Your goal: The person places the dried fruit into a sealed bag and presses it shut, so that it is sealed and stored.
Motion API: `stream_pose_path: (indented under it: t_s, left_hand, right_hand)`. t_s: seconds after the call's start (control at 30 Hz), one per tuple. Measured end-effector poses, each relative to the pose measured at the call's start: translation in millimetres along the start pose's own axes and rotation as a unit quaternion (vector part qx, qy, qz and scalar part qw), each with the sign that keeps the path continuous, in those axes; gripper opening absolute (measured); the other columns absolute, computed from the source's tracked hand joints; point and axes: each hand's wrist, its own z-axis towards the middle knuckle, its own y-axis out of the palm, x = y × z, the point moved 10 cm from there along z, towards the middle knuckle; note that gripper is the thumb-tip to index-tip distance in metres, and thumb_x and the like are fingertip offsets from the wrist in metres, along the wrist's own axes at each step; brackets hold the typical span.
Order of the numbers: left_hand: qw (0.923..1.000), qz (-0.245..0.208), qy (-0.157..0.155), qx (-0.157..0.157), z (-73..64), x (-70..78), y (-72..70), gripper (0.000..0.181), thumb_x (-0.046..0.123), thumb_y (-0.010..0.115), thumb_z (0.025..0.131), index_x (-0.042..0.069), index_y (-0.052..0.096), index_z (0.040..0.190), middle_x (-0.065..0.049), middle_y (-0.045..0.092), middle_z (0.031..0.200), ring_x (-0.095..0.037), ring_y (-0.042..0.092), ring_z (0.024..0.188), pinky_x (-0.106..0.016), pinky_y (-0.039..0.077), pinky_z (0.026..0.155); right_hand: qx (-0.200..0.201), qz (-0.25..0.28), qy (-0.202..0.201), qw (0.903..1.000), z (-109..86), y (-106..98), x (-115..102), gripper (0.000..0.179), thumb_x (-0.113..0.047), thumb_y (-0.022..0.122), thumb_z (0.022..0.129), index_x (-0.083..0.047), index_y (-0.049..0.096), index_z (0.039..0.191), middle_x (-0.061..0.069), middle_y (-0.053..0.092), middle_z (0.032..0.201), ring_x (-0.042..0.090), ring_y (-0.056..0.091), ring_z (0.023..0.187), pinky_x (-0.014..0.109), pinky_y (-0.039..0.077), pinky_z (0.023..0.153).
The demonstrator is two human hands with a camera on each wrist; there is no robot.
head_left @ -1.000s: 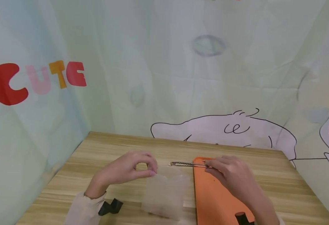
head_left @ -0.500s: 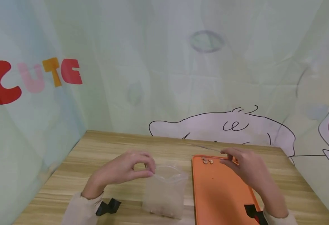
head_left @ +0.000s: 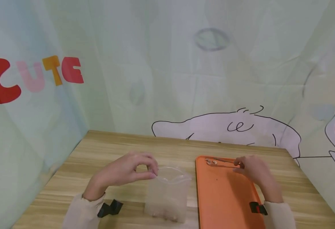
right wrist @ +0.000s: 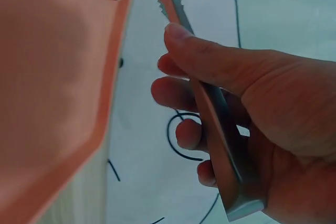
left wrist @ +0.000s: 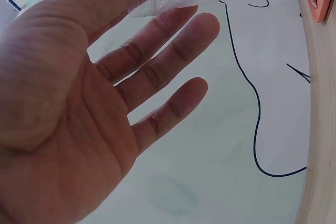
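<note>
My left hand point(head_left: 124, 170) pinches the top left corner of a clear zip bag point(head_left: 167, 194) between thumb and forefinger; its other fingers are spread in the left wrist view. The bag's mouth gapes, and a few small pieces point(head_left: 165, 217) lie at its bottom. In my right hand point(head_left: 256, 171) are metal tweezers point(right wrist: 218, 129) with toothed edges, held between thumb and fingers. Their arms stand apart over the far left corner of an orange tray point(head_left: 224, 197), around a few small curved pale pieces point(head_left: 214, 162). Whether the tips touch a piece cannot be told.
The bag and tray are side by side on a wood-grain table point(head_left: 110, 144), a narrow gap between them. A printed curtain point(head_left: 167, 79) hangs behind the table and along its left. A tiny dark speck point(head_left: 216, 179) lies on the tray.
The tweezers have gone from above the bag's mouth, with a small pale piece at their tips, rightward and down to the tray's far corner. Their arms have spread. The left hand keeps its place.
</note>
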Motion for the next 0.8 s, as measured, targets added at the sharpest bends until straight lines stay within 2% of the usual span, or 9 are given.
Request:
stream_pose_path:
  t_s: [0.1, 0.23, 0.43, 0.53, 0.67, 0.73, 0.8]
  left_hand:
    - [1.0000, -0.001, -0.002, -0.006, -0.5, 0.0, 0.9, 0.006, 0.026, 0.065, 0.099, 0.025, 0.069, 0.095, 0.015, 0.064, 0.099, -0.003, 0.060, 0.089, -0.027, 0.052, 0.079]
    - [1.0000, 0.002, -0.001, -0.008, -1.0, 0.9, 1.0, 0.006, 0.026, 0.065, 0.099, 0.025, 0.068, 0.094, 0.015, 0.063, 0.098, -0.003, 0.060, 0.088, -0.026, 0.052, 0.078]
    - [1.0000, 0.004, 0.001, -0.007, -2.1, 1.6, 0.3, 0.006, 0.025, 0.065, 0.099, 0.025, 0.068, 0.094, 0.015, 0.063, 0.098, -0.002, 0.059, 0.086, -0.025, 0.052, 0.076]
    - [1.0000, 0.004, 0.002, -0.008, -2.2, 1.7, 1.1, 0.006, 0.024, 0.066, 0.099, 0.025, 0.068, 0.094, 0.015, 0.063, 0.098, -0.002, 0.060, 0.086, -0.025, 0.052, 0.077]
    - [0.9999, 0.006, 0.001, -0.009, -2.0, 2.1, 1.7, 0.006, 0.025, 0.065, 0.099, 0.025, 0.068, 0.094, 0.015, 0.063, 0.099, -0.002, 0.060, 0.087, -0.025, 0.052, 0.077]
    - [0.9999, 0.008, 0.001, -0.009, -1.6, 2.3, 1.6, 0.006, 0.025, 0.065, 0.099, 0.025, 0.068, 0.094, 0.015, 0.063, 0.099, -0.002, 0.060, 0.087, -0.025, 0.052, 0.077]
    - [0.9999, 0.011, 0.001, -0.008, -1.0, 2.7, 1.4, 0.005, 0.025, 0.066, 0.099, 0.025, 0.068, 0.094, 0.015, 0.063, 0.099, -0.001, 0.060, 0.087, -0.025, 0.052, 0.078]
  right_hand:
    - [-0.009, -0.004, 0.004, 0.9999, 3.7, 11, 3, 0.015, -0.023, 0.078, 0.087, -0.012, 0.075, 0.096, -0.007, 0.063, 0.074, 0.009, 0.054, 0.065, 0.033, 0.045, 0.055]
    - [-0.003, -0.010, -0.004, 0.9999, 7.7, 19, 1, 0.008, -0.022, 0.078, 0.087, -0.015, 0.075, 0.089, -0.006, 0.066, 0.076, 0.011, 0.056, 0.066, 0.035, 0.047, 0.057]
    - [0.012, -0.007, -0.016, 0.9998, 5.9, 15, -7, 0.008, -0.021, 0.077, 0.088, -0.015, 0.075, 0.085, -0.005, 0.067, 0.075, 0.010, 0.055, 0.063, 0.034, 0.046, 0.055]
    - [0.035, 0.006, -0.023, 0.9991, -1.9, -3, -15, 0.007, -0.020, 0.077, 0.088, -0.015, 0.074, 0.084, -0.007, 0.063, 0.070, 0.008, 0.049, 0.059, 0.030, 0.041, 0.053]
    - [0.092, 0.008, -0.046, 0.9946, -19.8, -46, -40, 0.006, -0.021, 0.078, 0.087, -0.016, 0.076, 0.089, -0.008, 0.065, 0.073, 0.006, 0.046, 0.059, 0.029, 0.038, 0.052]
    - [0.131, 0.008, -0.070, 0.9889, -33.0, -70, -60, 0.008, -0.022, 0.080, 0.085, -0.019, 0.077, 0.091, -0.011, 0.068, 0.079, 0.003, 0.049, 0.060, 0.027, 0.040, 0.052]
    - [0.185, 0.009, -0.118, 0.9756, -48.9, -92, -84, 0.009, -0.023, 0.082, 0.082, -0.020, 0.076, 0.088, -0.013, 0.069, 0.078, 0.001, 0.050, 0.060, 0.025, 0.041, 0.051]
